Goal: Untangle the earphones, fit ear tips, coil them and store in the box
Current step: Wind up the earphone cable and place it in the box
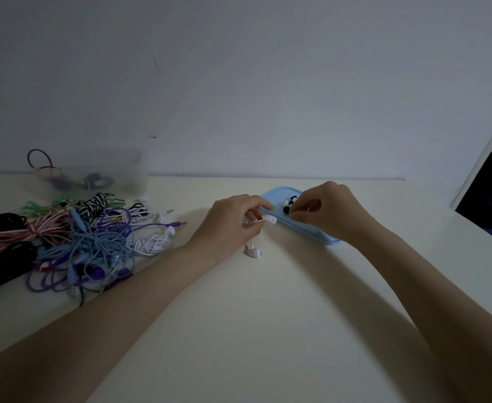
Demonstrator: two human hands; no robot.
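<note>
white earbud in left hand, right hand over blue lid

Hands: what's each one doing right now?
Left hand: holding a white earbud.
Right hand: fingers pinched over the blue lid; what it holds, cannot tell.

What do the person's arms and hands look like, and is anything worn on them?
Both forearms are bare up to the picture's lower edge, with no sleeves, watch or bracelet. The left hand wears nothing. The right hand may have a thin ring on one finger; it is too small to tell.
</note>
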